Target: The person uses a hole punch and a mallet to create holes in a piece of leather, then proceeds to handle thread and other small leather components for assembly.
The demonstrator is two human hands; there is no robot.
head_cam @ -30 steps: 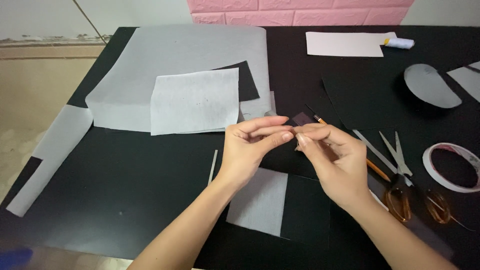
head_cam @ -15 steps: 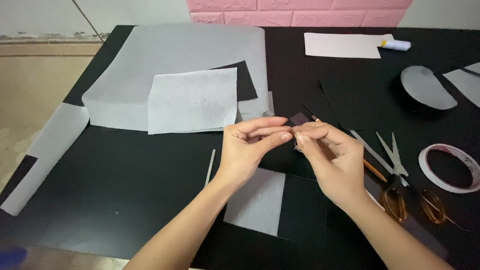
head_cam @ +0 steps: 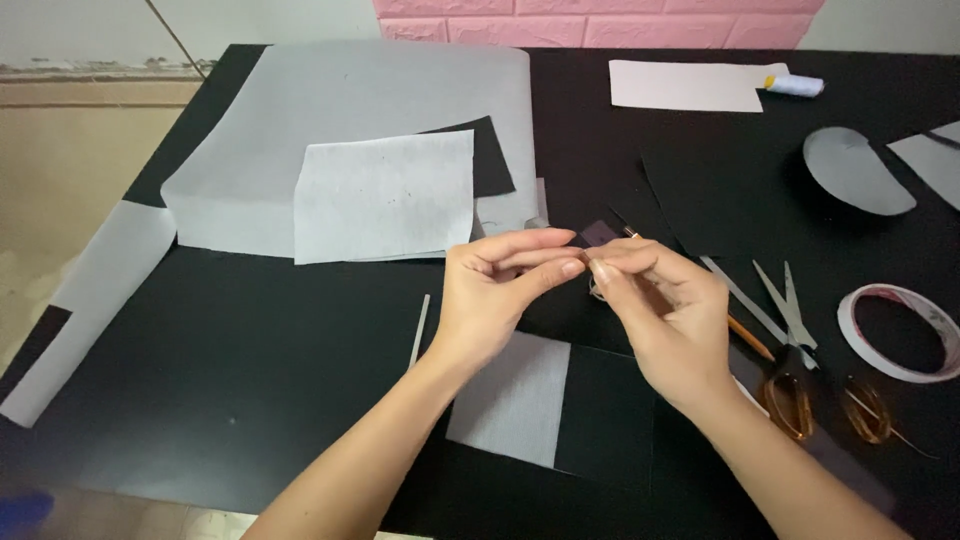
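Nearest lies a pale grey paper rectangle [head_cam: 512,400] on the black tabletop [head_cam: 250,380]. Above it, the left hand [head_cam: 495,295] and right hand [head_cam: 665,310] meet fingertip to fingertip, each grip pinched narrow on a small dark paper scrap [head_cam: 598,233]. Orange-handled scissors [head_cam: 790,340] lie right; a large grey sheet [head_cam: 350,130] lies beyond.

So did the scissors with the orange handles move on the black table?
No. The orange-handled metal scissors still lie right beside the white tape roll, as earlier; only the camera view shifted slightly.
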